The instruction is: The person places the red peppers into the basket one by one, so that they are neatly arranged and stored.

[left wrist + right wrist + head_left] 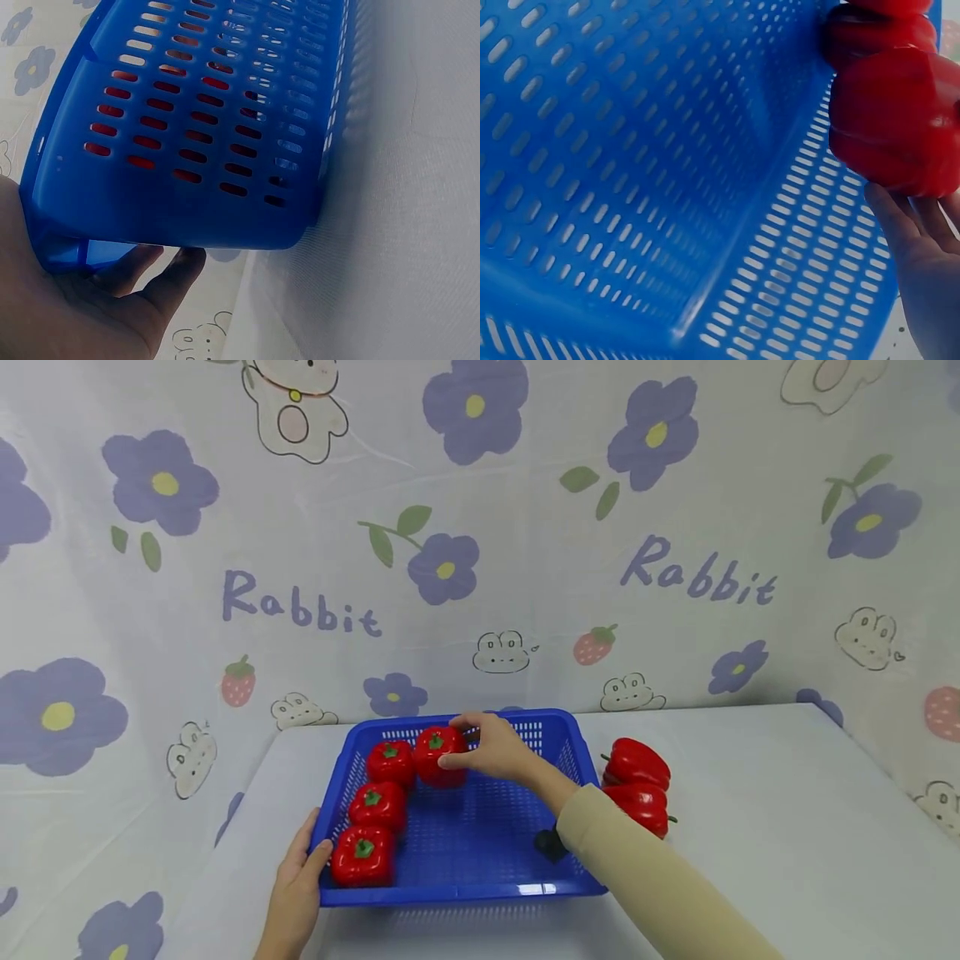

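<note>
A blue plastic basket (465, 843) with slotted walls stands on the white table. My left hand (296, 885) grips its rim at the front left corner; the left wrist view shows that hand (112, 307) against the rim and outer wall. Towards the back of the basket, my right hand (498, 750) holds a red bell pepper (431, 764) between thumb and fingers, its green stem facing up. In the right wrist view the pepper (892, 124) hides part of the fingers. Three more red bell peppers, at the back (390, 764), middle (377, 806) and front (363, 857), line the basket's left side.
Two red bell peppers, one behind (637, 762) the other (641, 806), lie on their sides on the table, just right of the basket. A white cloth (517, 568) printed with flowers and rabbits hangs behind the table (765, 802).
</note>
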